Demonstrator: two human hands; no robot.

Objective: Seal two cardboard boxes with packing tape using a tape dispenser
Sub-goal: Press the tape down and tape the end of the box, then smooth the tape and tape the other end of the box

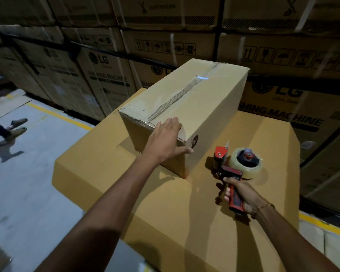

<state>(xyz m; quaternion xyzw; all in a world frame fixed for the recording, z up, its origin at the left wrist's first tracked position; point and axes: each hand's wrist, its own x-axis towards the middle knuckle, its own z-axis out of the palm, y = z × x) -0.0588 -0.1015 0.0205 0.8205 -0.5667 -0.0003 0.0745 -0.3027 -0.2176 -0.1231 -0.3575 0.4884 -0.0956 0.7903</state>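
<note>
On top of a big carton (185, 222), the box (194, 107) is lying with its long axis running away from the person and slanting to the right. Its flaps are lying shut, so whatever is inside is staying hidden. A rough strip of seam (177, 97) is running down the middle of the lid along that same axis. A glint is showing on it farther back, but I cannot tell whether tape is already covering it.

The left hand (165, 140) is pressing on the box's near end, with fingers straight over the top edge and thumb spread across the front face, steadying rather than gripping. The right hand (243, 195) is wrapping firmly round the handle of the dispenser (224, 165), which is sitting on the carton just right of the box's near corner. Its roll (245, 160) is lying on the right and its blade end is pointing away from the person.

The seam's near end is lying up and to the left of the dispenser, just beside the left fingertips. Judging from this, the right hand is needing to lift the dispenser across to that end and then pull along the long axis.

Behind, stacked cartons (106, 75) are lining the aisle, and someone's feet (16, 128) are showing at the left.
</note>
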